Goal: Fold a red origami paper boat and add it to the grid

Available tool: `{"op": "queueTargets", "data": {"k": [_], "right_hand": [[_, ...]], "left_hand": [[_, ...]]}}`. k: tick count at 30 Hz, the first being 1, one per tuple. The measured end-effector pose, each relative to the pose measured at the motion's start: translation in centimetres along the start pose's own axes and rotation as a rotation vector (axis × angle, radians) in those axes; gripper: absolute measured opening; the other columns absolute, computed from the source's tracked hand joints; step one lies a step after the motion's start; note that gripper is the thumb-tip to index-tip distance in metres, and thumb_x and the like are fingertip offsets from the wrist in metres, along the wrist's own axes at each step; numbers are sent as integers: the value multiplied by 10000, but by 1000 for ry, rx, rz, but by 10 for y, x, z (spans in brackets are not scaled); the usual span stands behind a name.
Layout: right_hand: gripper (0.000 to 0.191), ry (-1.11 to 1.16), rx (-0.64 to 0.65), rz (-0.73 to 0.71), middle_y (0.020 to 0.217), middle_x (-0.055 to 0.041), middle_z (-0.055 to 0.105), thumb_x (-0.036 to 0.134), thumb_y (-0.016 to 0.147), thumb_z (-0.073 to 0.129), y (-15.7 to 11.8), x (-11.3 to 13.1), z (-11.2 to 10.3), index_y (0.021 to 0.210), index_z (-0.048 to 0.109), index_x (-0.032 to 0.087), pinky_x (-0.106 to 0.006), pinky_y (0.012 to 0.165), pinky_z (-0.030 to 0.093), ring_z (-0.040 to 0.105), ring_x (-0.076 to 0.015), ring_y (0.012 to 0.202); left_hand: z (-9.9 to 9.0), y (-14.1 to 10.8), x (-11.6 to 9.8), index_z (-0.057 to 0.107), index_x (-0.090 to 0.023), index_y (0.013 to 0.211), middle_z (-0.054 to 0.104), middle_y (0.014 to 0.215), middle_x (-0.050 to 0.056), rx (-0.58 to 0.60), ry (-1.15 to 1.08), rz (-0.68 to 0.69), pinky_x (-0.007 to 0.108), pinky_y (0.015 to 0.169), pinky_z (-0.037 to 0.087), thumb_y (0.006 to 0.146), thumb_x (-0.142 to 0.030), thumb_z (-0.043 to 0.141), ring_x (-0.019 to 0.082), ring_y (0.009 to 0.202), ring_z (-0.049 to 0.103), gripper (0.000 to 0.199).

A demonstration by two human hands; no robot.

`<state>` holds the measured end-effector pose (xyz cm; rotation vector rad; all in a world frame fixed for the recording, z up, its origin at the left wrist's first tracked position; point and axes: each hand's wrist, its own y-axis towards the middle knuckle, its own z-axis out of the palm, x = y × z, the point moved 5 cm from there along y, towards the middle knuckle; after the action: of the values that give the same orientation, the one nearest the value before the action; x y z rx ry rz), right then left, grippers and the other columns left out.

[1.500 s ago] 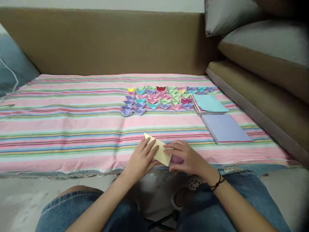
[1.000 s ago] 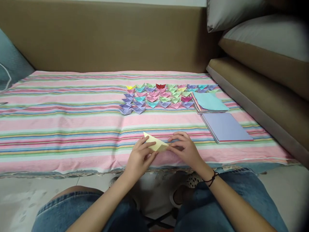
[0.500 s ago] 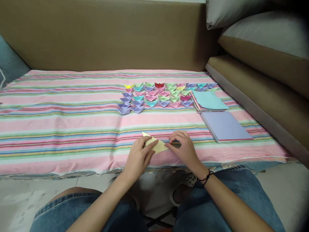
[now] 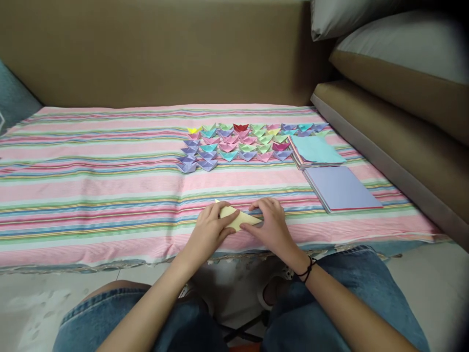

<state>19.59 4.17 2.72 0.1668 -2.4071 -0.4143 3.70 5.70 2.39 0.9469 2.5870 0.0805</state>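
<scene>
A folded piece of pale yellow paper (image 4: 238, 219) lies near the front edge of the striped cloth, with a pointed end to the right. My left hand (image 4: 211, 227) grips its left part, thumb on top and fingers at its far edge. At the right end, my right hand (image 4: 270, 221) has its thumb on the paper's near edge, with the index finger raised and curved above the far side. Part of the paper's left side is hidden under my left fingers.
Several folded paper boats (image 4: 229, 146) stand in rows on the striped cloth (image 4: 91, 190). Right of them lie a stack topped with light blue paper (image 4: 317, 149) and a stack topped with lavender paper (image 4: 342, 188). Cushions (image 4: 395, 107) line the right side.
My right hand has shifted slightly left, its thumb moving onto the paper and its fingers spreading from a pinch. My left hand stays on the paper. The view has shifted slightly.
</scene>
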Motion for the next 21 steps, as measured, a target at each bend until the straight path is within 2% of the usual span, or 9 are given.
{"op": "queueTargets", "data": {"k": [6,13,17,21], "right_hand": [[221,73,59,-23,853,-34,586,177,672,692,4,-13,-9,788,509,223,-389,780,387,491,-259,878],[144,137,127,-46,803,-27,595,108,701,621,8,-23,-22,733,530,215,-383,769,403,527,-248,859],[100,210,115,-185,931,-54,623,132,809,563,0,-6,-24,838,611,214,-392,865,405,543,-231,960],[214,163,227,-403,1092,-66,613,140,876,486,-16,22,-8,1022,619,222,-387,900,413,528,-218,1037]], "left_hand": [[-1,1,0,529,-302,1253,468,1257,92,15,2,12,475,923,395,827,-270,581,277,1108,429,430],[0,0,2,531,-303,1254,469,1259,94,6,-8,21,470,915,397,834,-273,569,282,1099,433,423],[1,0,4,523,-322,1256,463,1266,79,25,-10,15,460,921,389,838,-301,563,274,1111,426,420],[3,0,7,488,-344,1280,458,1264,66,30,-20,-6,455,927,382,841,-329,555,265,1113,419,444]]}}
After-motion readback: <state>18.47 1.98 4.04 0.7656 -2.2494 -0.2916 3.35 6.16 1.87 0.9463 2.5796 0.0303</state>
